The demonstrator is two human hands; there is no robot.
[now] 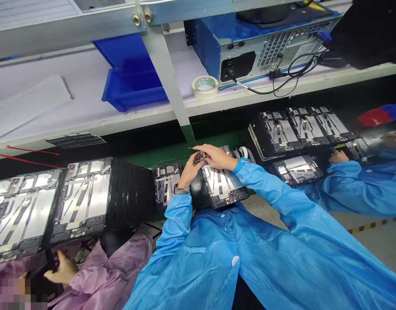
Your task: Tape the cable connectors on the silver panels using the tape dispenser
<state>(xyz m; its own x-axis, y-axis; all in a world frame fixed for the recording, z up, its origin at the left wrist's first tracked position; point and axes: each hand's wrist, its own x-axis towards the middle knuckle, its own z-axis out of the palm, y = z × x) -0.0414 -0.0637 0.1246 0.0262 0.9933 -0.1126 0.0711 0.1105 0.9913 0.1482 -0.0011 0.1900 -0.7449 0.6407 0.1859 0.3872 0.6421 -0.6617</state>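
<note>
An opened tablet with silvery battery panels and dark ribbon cables lies in front of my body. At its upper left corner, my left hand pinches a small dark electronic part with reddish and brass-coloured spots. The fingers of my right hand close on the same part from the other side, with the palm over the tablet's top edge. A thin pale sliver sticks out by the right fingertips; its kind is unclear. Beside my left wrist is another opened tablet.
Stacks of opened tablets stand left, with more tablets at right. Tape lies behind my right wrist. A shelf above bears a blue bin, a tape roll and a computer. Co-workers' hands appear on both sides.
</note>
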